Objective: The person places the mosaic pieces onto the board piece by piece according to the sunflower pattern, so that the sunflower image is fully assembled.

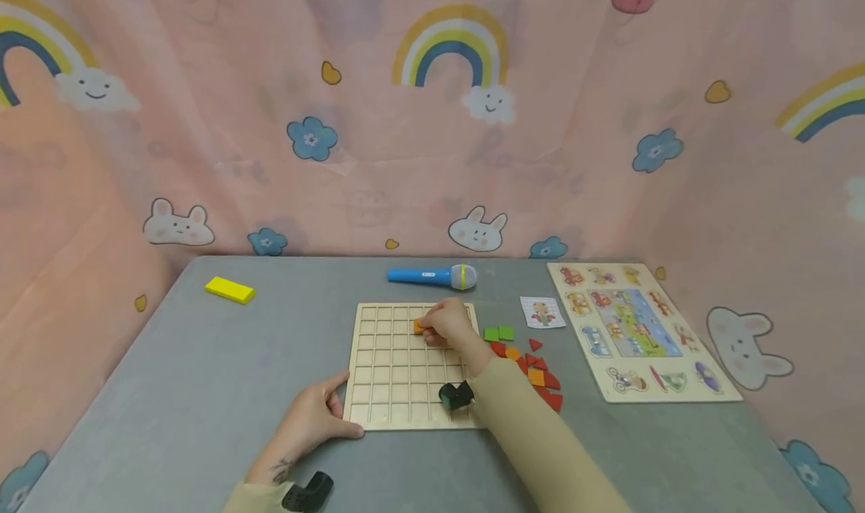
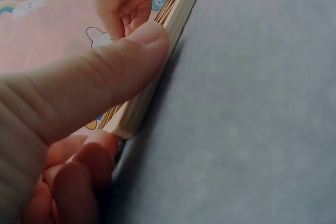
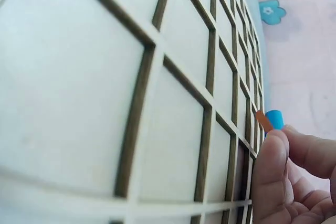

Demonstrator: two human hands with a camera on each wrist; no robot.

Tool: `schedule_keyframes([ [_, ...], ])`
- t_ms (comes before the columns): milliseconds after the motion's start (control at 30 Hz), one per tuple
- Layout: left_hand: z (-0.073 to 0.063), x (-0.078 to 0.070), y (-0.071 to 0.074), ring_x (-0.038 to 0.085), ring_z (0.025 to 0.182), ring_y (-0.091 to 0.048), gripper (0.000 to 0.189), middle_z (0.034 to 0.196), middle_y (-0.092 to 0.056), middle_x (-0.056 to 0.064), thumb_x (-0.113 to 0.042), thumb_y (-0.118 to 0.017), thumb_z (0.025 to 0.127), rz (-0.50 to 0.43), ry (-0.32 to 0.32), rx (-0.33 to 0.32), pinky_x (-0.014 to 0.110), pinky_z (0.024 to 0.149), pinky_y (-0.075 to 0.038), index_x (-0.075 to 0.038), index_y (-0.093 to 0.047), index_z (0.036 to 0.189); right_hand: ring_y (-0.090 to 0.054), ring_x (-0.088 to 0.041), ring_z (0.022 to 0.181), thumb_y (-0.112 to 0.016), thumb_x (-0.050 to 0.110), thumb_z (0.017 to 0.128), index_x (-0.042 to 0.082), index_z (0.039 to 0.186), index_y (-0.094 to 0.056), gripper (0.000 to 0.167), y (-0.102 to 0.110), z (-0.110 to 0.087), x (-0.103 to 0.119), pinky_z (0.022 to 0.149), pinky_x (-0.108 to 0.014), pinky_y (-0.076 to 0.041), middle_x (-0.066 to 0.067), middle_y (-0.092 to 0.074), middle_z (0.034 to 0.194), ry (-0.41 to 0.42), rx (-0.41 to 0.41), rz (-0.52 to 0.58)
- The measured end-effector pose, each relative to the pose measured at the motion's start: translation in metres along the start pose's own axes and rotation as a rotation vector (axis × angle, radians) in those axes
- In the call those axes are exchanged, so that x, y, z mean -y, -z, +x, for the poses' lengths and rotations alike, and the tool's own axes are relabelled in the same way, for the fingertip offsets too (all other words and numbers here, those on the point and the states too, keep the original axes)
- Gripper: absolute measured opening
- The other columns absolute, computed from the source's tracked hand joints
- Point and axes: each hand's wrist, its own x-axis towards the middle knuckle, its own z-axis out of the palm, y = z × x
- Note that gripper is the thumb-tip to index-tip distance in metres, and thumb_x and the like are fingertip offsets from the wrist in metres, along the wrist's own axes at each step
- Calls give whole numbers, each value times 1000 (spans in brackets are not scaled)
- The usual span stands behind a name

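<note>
A right hand (image 1: 449, 325) pinches an orange tile (image 1: 417, 327) between thumb and fingertip over the far rows of a wooden grid board (image 1: 388, 378), a little right of its middle; the left hand (image 1: 312, 417) grips the board's near left corner, thumb along the near edge and fingers curled at the side; the step in hand appears to be setting the tile into a cell; the next move seems to call for squaring it to the ridges, laying it flat and loosening the pinch; whether it touches the cell floor cannot be told; red pieces (image 1: 554, 402) and green squares (image 1: 498, 334) lie to the board's right, near a small picture card (image 1: 543, 312).
</note>
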Motion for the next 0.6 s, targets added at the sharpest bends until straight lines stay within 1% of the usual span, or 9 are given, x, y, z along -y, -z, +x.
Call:
schedule_keyframes([
  [167,-2,1,0,13,52,-41,102,60,-49,2,-13,-91,46,-2,-8,3,24,46,-33,0,-44,137,-49,-8,38,-67,-4,78,-6,83,-57,11,-10,4,1,38,-20,-43,-5,-52,50,5,-53,-66],
  [267,-1,1,-1,12,52,-41,103,59,-49,1,-14,-91,46,-4,-15,4,24,46,-33,-1,-44,137,-47,-9,37,-68,-2,78,-4,77,-58,10,-14,5,2,38,-20,-41,-4,-52,49,22,-82,-153],
  [333,-1,1,-1,12,52,-41,103,59,-49,1,-14,-91,46,-3,-17,4,24,46,-33,0,-44,137,-47,-10,38,-70,0,77,-4,73,-60,11,-16,5,3,39,-21,-41,-4,-52,49,52,-93,-232],
  [433,-1,1,0,12,52,-40,102,59,-49,1,-14,-91,47,-5,-18,2,24,46,-33,0,-43,136,-47,-11,39,-71,3,77,0,66,-60,15,-18,4,2,41,-22,-39,-3,-52,48,101,-111,-352],
  [500,-2,1,0,12,52,-41,102,59,-49,1,-14,-91,47,-3,-20,0,24,46,-33,0,-43,136,-47,-11,38,-71,5,78,4,59,-58,22,-19,3,2,42,-22,-38,-2,-50,46,126,-122,-422],
  [600,-2,1,0,12,52,-41,101,59,-49,1,-14,-90,47,-3,-21,-1,24,46,-33,0,-44,136,-43,-11,39,-69,7,78,10,52,-49,34,-15,1,4,43,-23,-35,1,-44,43,146,-118,-508],
])
